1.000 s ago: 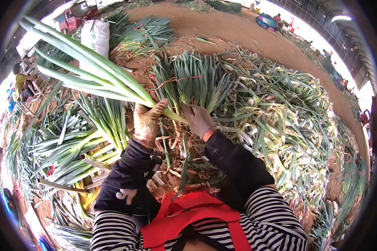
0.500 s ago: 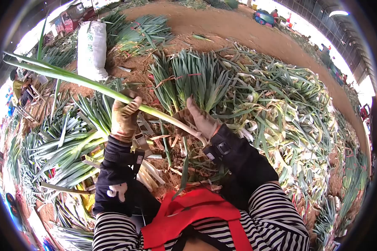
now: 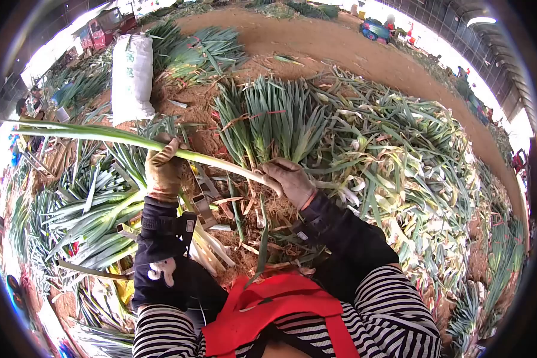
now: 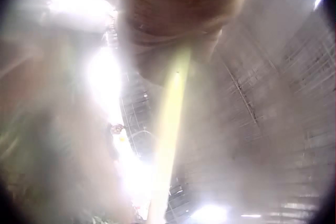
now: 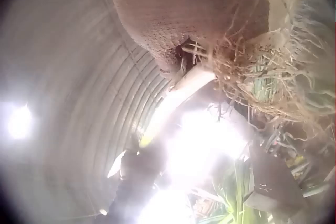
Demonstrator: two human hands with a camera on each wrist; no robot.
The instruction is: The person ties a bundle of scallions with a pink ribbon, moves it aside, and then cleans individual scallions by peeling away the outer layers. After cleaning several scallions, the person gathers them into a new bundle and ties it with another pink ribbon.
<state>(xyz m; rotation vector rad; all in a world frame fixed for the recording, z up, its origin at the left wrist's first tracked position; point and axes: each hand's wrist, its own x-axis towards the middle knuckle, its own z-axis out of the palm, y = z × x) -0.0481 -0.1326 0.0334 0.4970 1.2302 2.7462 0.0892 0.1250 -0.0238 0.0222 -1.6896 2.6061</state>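
A long, leek-like green onion (image 3: 221,164) stretches between both hands, its green leaves pointing left and its pale root end right. My gloved left hand (image 3: 163,170) grips it around the lower green part, with the thumb over the stalk. At the other end my gloved right hand (image 3: 289,182) has its fingers curled at the pale tip. In the right wrist view, a tangle of brown roots (image 5: 252,77) hangs beside the glove and the white stalk (image 5: 181,95). The left wrist view is blurred, with the stalk (image 4: 170,129) running down from the glove.
Bundled green onions (image 3: 274,116) stand ahead, with a large heap of stripped leaves (image 3: 400,161) to the right. More green onions (image 3: 95,209) lie at left. A white sack (image 3: 132,77) stands beyond them, and a red vehicle (image 3: 101,30) is in the distance.
My left hand has moved left along the stalk, away from the right. The green onion looks slimmer, with fewer spread leaves. My right hand, its fingers extended half a second ago, now curls at the root end.
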